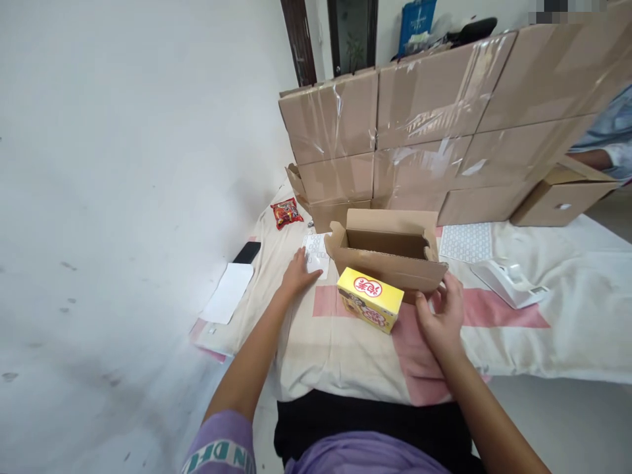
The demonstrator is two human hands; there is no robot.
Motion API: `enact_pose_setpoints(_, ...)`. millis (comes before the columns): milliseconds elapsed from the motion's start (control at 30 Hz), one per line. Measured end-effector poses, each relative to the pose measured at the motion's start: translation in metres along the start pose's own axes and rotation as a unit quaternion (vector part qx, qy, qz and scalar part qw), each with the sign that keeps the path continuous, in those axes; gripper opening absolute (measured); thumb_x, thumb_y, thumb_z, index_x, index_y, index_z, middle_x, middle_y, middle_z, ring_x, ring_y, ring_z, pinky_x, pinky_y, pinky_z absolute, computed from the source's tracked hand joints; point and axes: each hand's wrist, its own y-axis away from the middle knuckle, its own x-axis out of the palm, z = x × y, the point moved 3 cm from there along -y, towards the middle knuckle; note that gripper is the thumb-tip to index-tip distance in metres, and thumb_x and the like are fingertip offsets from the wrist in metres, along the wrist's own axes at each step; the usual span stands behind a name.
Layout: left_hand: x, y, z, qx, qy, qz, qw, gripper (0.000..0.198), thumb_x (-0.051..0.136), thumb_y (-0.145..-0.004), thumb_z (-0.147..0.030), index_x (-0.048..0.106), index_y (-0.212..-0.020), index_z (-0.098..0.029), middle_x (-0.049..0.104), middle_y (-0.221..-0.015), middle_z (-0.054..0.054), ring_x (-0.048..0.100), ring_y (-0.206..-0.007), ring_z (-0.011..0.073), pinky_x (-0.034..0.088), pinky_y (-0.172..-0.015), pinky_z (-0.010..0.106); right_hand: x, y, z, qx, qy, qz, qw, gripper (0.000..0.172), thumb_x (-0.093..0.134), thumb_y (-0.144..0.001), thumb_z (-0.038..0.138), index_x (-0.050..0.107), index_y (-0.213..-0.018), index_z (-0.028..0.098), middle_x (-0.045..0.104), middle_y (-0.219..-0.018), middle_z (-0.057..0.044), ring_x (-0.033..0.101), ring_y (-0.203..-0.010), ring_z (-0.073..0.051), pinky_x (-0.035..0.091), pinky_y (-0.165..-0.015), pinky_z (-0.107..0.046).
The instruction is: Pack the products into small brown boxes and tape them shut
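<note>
An open brown cardboard box [390, 253] stands on the cloth-covered table [567, 329] in front of me. A small yellow carton [369, 299] with red lettering lies just before the box. My left hand [297, 273] rests flat, fingers stretched, on a white sheet of stickers [316, 253] to the left of the box. My right hand [442, 316] is at the box's front right corner, fingers loosely curled and apart, touching the cardboard; nothing is held in it.
A wall of taped cardboard boxes [434, 125] stands behind. A red snack packet [286, 212], a black phone [247, 252] and white paper [228, 293] lie left. A white tape dispenser [511, 282] and label sheet [465, 241] lie right. Another person's arm [600, 158] shows far right.
</note>
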Motion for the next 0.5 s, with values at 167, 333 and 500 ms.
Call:
enact_pose_setpoints(167,0.011,-0.015,-0.013,0.023,-0.031,0.041,0.998,0.08,0.062,-0.087,-0.066,0.046,-0.154,-0.025,0.021,-0.173,0.015,0.007,-0.16,0.0459,0.007,-0.125,0.069,0.002,0.001,0.003,-0.012,0.007,0.027,1.0,0.066,0.067,-0.087,0.03,0.048,-0.149,0.025,0.052,-0.145,-0.014,0.052,-0.135,-0.032,0.051,-0.109,-0.057)
enact_pose_setpoints(333,0.009,-0.047,-0.032,0.058,-0.012,0.058,0.997,0.066,0.06,-0.091,-0.053,0.049,-0.152,-0.031,0.03,-0.171,0.009,0.015,-0.161,0.0388,0.001,-0.126,0.068,0.005,0.0,0.004,-0.021,0.015,0.051,0.998,0.067,0.067,-0.085,0.031,0.048,-0.149,0.024,0.053,-0.143,-0.015,0.052,-0.134,-0.034,0.049,-0.108,-0.059)
enact_pose_setpoints(500,0.008,-0.063,-0.043,0.063,0.048,0.022,0.997,0.06,0.069,-0.086,-0.046,0.061,-0.142,-0.026,0.047,-0.161,0.013,0.028,-0.156,0.0392,0.012,-0.127,0.062,0.004,0.001,-0.001,-0.007,0.01,0.041,0.999,0.071,0.068,-0.083,0.033,0.047,-0.15,0.025,0.051,-0.145,-0.015,0.053,-0.133,-0.034,0.05,-0.107,-0.06)
